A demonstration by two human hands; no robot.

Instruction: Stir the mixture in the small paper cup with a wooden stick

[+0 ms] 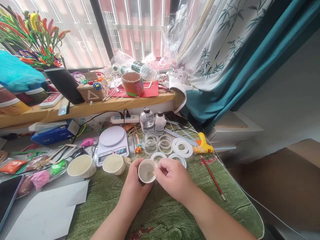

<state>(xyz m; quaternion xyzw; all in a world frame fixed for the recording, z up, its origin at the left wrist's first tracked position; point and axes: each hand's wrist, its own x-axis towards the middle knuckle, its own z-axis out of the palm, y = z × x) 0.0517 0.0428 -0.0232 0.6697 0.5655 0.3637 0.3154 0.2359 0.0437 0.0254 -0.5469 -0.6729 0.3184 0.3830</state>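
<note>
Left hand: curled around the cup (137,184) from below and the side, fingers wrapped close, a firm hold.

Right hand: resting over the rim (172,178), thumb and forefinger pressed together in a pinch at the cup's mouth. Whatever lies between the fingertips, perhaps a thin stirrer, is too small to tell.

Cup: held between both hands above the green mat (160,216), just off the surface, tilted slightly toward the head camera. Inside, a pale, cloudy liquid (146,172).

Step in hand: by the look of the pinch over the liquid, probably stirring or mixing in the cup.

Next move: seemingly calls for a level cup and slow, even strokes, with little room for a sharp tilt.

Nearby: two more cups with cream-colored contents, one (113,164) just left of the hands and another (81,166) farther left. Beside the first, a kitchen scale (112,146).

Ahead: white ring molds (182,147), clear rings (151,142), and two bottles (147,120) beyond them.

Right side: a yellow glue gun (203,144) at the far edge of the mat, and a red pencil (212,176) lying diagonally on it.
</note>
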